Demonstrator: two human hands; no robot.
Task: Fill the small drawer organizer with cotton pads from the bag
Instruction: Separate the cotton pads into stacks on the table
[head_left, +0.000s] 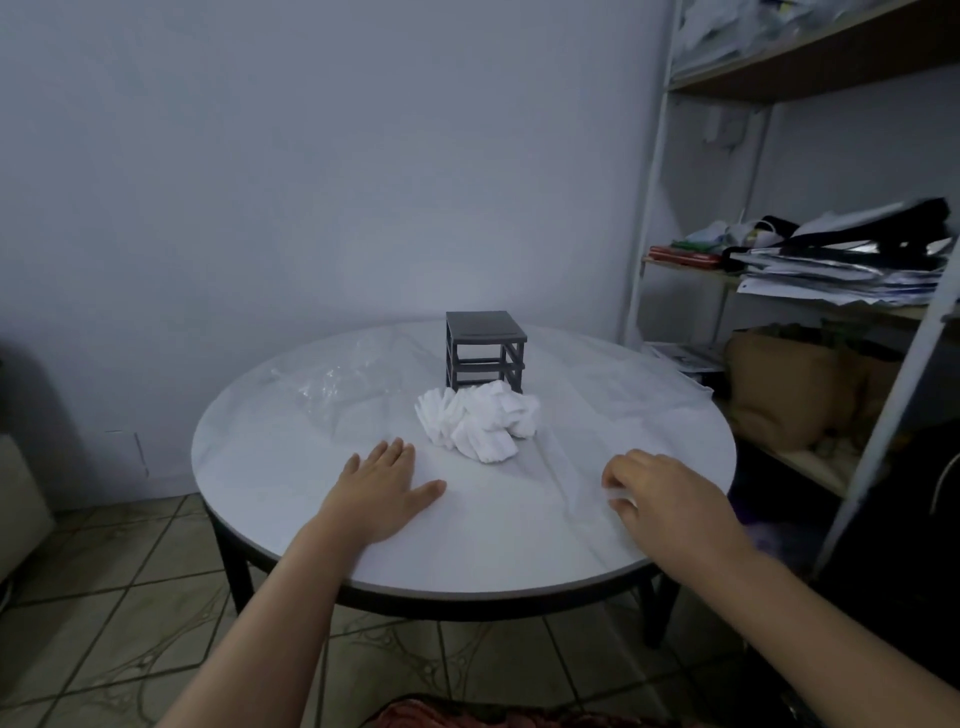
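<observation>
A small dark grey drawer organizer (485, 349) stands upright at the back middle of the round white table (291, 499). A loose heap of white cotton pads (480, 422) lies right in front of it, touching its base. A crumpled clear plastic bag (347, 385) lies to the left of the organizer. My left hand (382, 488) rests flat on the table, fingers spread, a little in front and left of the pads. My right hand (670, 506) sits near the right front edge with fingers curled; a small whitish bit shows at its fingertips, too unclear to name.
A white metal shelf unit (647, 218) stands close on the right, loaded with papers, bags and a brown sack. A plain wall lies behind the table. Tiled floor (130, 597) shows below, and the table's dark legs stand underneath.
</observation>
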